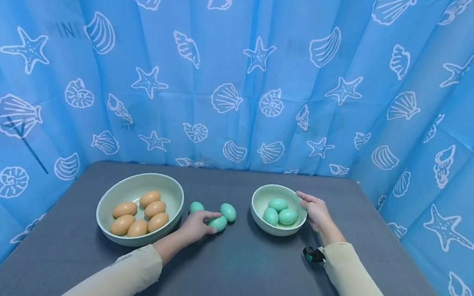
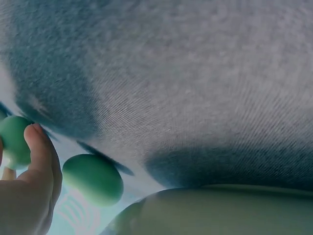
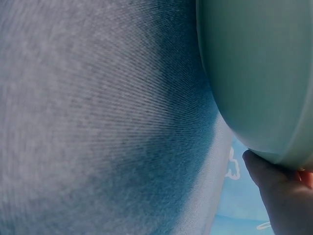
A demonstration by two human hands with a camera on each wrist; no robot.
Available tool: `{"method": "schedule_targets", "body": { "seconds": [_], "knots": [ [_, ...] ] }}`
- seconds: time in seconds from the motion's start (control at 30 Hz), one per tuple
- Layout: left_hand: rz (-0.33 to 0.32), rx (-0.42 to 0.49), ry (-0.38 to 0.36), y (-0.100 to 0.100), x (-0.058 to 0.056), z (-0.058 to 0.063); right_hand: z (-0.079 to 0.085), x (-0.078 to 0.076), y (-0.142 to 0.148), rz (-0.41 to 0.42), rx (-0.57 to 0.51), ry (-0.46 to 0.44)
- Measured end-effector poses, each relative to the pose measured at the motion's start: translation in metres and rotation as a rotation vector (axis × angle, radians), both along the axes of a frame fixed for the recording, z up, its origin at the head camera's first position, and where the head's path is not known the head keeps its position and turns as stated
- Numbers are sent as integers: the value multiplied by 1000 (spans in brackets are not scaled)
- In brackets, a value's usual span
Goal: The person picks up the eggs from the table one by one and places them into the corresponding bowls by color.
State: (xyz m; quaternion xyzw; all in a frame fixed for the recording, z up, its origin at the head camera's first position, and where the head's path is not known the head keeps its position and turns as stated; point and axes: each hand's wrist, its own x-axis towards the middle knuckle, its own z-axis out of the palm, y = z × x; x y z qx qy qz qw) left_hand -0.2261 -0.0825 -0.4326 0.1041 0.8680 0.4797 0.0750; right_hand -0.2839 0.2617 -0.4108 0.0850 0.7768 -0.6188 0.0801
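Observation:
Between the two bowls, my left hand (image 1: 197, 227) pinches a green egg (image 1: 218, 223) with thumb and forefinger. In the left wrist view, the thumb lies along one side of that egg (image 2: 14, 141). Another green egg (image 1: 228, 212) sits just beyond it to the right, and a third green egg (image 1: 196, 206) is behind the hand, partly covered by it. My right hand (image 1: 316, 213) grips the right rim of the small pale green bowl (image 1: 277, 229), which holds three green eggs (image 1: 288, 216). The right wrist view has a digit against the bowl's outer wall (image 3: 259, 78).
A larger pale green bowl (image 1: 105, 202) stands on the left with several brown eggs (image 1: 139, 227) inside. Both bowls stand on a grey cloth-covered table (image 1: 243, 278). A blue curtain (image 1: 231, 119) with shells and starfish hangs behind. A small black object (image 1: 313, 255) is at the right cuff.

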Motion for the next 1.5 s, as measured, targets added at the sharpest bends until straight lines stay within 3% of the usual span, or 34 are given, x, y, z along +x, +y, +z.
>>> {"method": "schedule_targets", "body": {
  "seconds": [0.5,0.87,1.17,1.5],
  "knots": [
    [15,84,-37,12,0,23,2,0,0,-12,-2,-14],
    [9,185,-43,27,-2,30,0,0,0,-28,-29,-31],
    [-20,268,-112,42,-5,38,-5,-1,1,-48,-41,-23],
    [-10,340,-106,65,-9,44,-1,-1,-3,-47,-41,-23]
  ]
}}
